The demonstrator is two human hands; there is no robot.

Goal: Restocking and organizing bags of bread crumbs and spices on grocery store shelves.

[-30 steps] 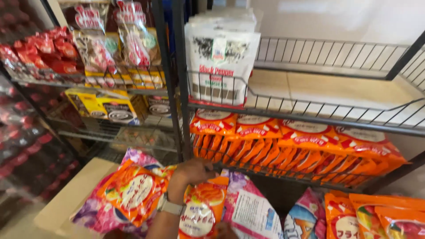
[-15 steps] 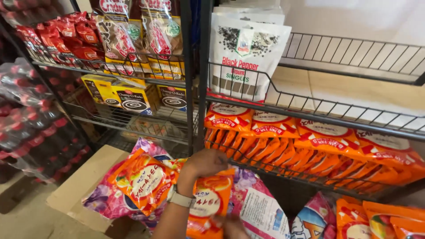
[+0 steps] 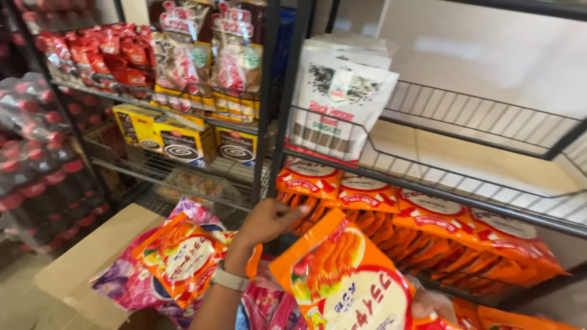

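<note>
Bare left forearm [image 3: 211, 305], pale grey watch [image 3: 229, 279] on the wrist; no sleeve.

Two wire racks side by side. Right rack: upper shelf [image 3: 489, 122] carries a stack of pouches [image 3: 342, 98] at its left end; lower shelf holds a row of snack packets [image 3: 422, 214] lying flat. Left rack: hanging packets [image 3: 183, 61] above, boxes [image 3: 177, 143] below. Bottles [image 3: 30, 153] stand far left. Cardboard box [image 3: 92, 263] below, packets [image 3: 177, 256] in it. Left hand [image 3: 266, 220] before the lower shelf; a raised packet [image 3: 348, 281] just right of it.
</note>
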